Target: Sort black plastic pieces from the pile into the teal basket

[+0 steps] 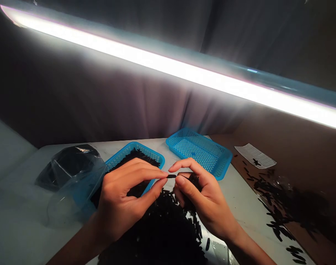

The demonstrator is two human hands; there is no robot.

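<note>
Nearest us is a big heap of small black sticks (159, 232) on a clear plastic sheet (214, 247), running out of frame at the bottom; we can't tell what material they are. Just above it, our left hand (126, 195) is closed in a pinch, thumb and index tip gripping one short black piece (171, 176) held roughly level, over the heap. Our right hand (203, 202) is curled and closed around a small clump of black pieces (192, 180), its index fingertip (172, 168) and thumb tip (180, 180) right by the end of the pinched piece. We can't tell if the right hand touches that piece.

Under the left hand sits a blue plastic mesh basket (134, 149) holding a load of black pieces. A second blue mesh basket (198, 152) stands just beyond the hands, angled, its mesh floor showing. Both are on a white table (234, 206). Left of the hands lies a clear plastic bag (68, 169) with something dark inside. To the right, on a brown cardboard surface (294, 147), more black pieces (278, 209) lie scattered, plus a sheet of paper (254, 155) with a few on it. Farther up, a bright light tube (168, 66) runs across in front of a gray curtain (101, 103).
</note>
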